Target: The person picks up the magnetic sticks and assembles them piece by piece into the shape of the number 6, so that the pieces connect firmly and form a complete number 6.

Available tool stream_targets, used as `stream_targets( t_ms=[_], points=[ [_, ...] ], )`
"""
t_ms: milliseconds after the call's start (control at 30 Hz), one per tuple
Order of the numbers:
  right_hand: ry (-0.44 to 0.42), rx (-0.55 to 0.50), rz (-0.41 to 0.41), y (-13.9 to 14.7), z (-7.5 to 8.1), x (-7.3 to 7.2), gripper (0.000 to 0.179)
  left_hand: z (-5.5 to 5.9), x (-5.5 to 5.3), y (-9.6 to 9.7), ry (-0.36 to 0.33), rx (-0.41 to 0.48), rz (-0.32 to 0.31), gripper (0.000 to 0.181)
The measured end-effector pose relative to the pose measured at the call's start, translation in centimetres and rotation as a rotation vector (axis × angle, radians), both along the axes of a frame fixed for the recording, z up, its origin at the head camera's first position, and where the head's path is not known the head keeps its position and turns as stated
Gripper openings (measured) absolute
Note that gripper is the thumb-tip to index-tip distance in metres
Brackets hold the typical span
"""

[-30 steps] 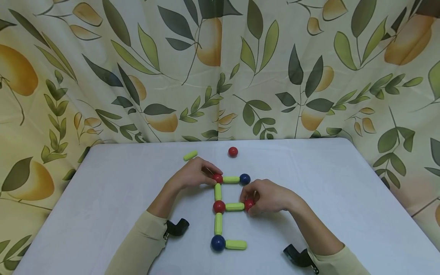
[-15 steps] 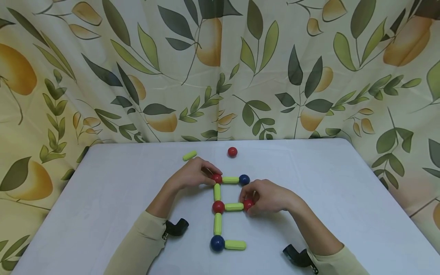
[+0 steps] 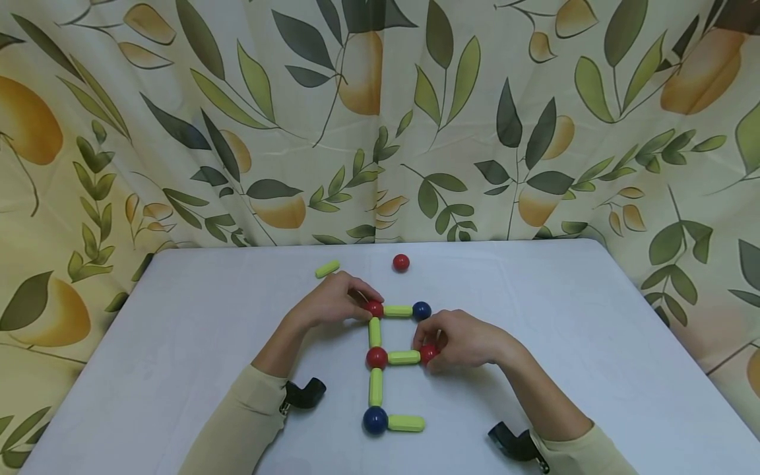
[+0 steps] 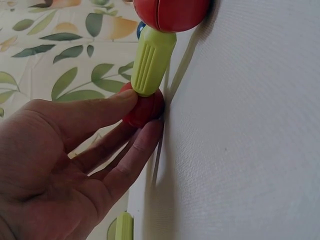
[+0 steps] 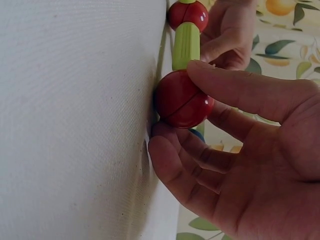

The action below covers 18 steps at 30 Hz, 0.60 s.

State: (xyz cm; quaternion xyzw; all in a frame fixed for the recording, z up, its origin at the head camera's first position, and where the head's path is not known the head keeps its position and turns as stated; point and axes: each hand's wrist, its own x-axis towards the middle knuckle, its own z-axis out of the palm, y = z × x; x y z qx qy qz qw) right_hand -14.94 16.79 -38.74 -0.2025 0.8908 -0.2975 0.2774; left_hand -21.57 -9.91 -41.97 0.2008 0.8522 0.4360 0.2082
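Green sticks and red and blue balls form a flat, joined figure on the white table. At its far left corner, my left hand (image 3: 335, 300) pinches a red ball (image 4: 144, 107) between thumb and fingers. On the right end of the middle stick (image 3: 404, 357), another red ball (image 5: 184, 99) is gripped by the thumb and fingers of my right hand (image 3: 466, 340). A third red ball (image 3: 377, 357) sits at the left middle joint. One blue ball (image 3: 421, 311) ends the top stick; a second blue ball (image 3: 375, 420) is at the near corner, with a green stick (image 3: 406, 423) pointing right.
A loose green stick (image 3: 327, 268) lies beyond my left hand. Near the far edge of the table (image 3: 505, 277) sits a loose red ball (image 3: 401, 262). A patterned curtain (image 3: 415, 132) hangs behind the table. Black wrist-worn devices (image 3: 305, 393) stick out at both sleeves.
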Motion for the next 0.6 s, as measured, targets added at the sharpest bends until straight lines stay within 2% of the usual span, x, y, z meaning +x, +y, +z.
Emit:
stream_targets(
  t_ms=[367,600],
  points=[
    [-0.003,0.005,0.003,0.21,0.19,-0.05,0.025,0.06,-0.04,-0.12,0.0,0.008,-0.021,0.03],
    [0.024,-0.042,0.009,0.78,0.68,-0.28,0.019,0.05,-0.1,-0.17,0.003,-0.001,-0.03,0.03]
  ],
)
